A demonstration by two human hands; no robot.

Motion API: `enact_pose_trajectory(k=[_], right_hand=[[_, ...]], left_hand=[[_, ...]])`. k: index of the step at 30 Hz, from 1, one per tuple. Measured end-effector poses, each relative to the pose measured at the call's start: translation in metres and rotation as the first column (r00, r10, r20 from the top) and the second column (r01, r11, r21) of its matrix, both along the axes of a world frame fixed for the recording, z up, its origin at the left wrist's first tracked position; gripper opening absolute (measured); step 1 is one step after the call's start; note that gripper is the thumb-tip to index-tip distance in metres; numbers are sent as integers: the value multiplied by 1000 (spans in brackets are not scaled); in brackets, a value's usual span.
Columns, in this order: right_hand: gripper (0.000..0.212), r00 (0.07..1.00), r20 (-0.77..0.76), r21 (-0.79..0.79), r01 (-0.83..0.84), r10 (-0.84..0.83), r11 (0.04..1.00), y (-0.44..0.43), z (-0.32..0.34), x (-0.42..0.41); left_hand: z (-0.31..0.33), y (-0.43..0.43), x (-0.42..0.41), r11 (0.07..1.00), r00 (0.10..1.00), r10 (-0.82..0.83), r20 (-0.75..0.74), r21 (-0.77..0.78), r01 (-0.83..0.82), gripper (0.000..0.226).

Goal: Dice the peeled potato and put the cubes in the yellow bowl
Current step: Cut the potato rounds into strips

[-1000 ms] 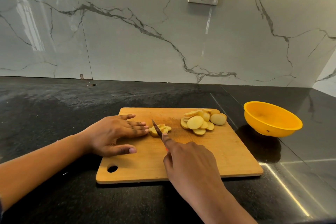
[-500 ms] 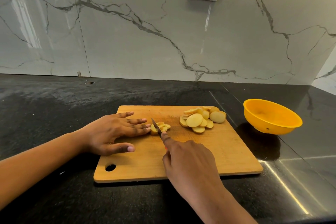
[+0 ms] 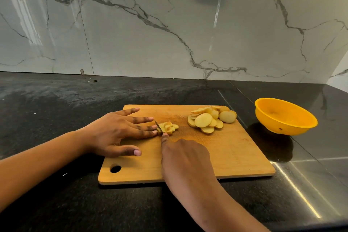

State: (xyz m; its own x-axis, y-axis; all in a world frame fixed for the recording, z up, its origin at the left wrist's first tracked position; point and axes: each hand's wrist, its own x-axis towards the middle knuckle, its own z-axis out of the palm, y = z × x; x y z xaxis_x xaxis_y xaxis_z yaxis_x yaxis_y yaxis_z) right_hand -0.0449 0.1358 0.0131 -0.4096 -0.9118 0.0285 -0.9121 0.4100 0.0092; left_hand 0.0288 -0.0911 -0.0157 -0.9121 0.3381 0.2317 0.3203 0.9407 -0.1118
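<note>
On the cutting board [image 3: 235, 158]: potato stack [image 3: 167, 128], small, likely slippery, steadied by flat, open left hand [image 3: 114, 133]; knife [image 3: 158, 127] gripped in right hand [image 3: 185, 160]. Yellow bowl [image 3: 285, 117] empty.

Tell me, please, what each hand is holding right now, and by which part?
The right hand grips a small knife by its handle, hidden under the hand. The left hand grasps nothing; its fingers press against the small stack of cut potato pieces.
</note>
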Motion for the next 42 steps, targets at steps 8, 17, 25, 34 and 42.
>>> enact_pose_trajectory(k=[8,17,25,34,42], right_hand=[[59,999,35,-26,-20,21,999,41,-4,7],[51,998,57,-176,31,-22,984,38,-6,-6],[52,999,48,-149,0,7,989,40,-11,-3],[49,986,165,-130,-13,34,991,76,1,-21],[35,614,787,-208,168,62,964,95,22,-90]], left_hand=[[3,2,0,997,999,-7,-46,-76,4,57],[14,34,0,1000,901,-29,-432,-7,28,30],[11,53,-14,966,932,209,-295,210,-150,47],[5,44,-12,919,879,357,-316,289,-269,26],[10,46,-12,907,881,350,-318,349,-235,38]])
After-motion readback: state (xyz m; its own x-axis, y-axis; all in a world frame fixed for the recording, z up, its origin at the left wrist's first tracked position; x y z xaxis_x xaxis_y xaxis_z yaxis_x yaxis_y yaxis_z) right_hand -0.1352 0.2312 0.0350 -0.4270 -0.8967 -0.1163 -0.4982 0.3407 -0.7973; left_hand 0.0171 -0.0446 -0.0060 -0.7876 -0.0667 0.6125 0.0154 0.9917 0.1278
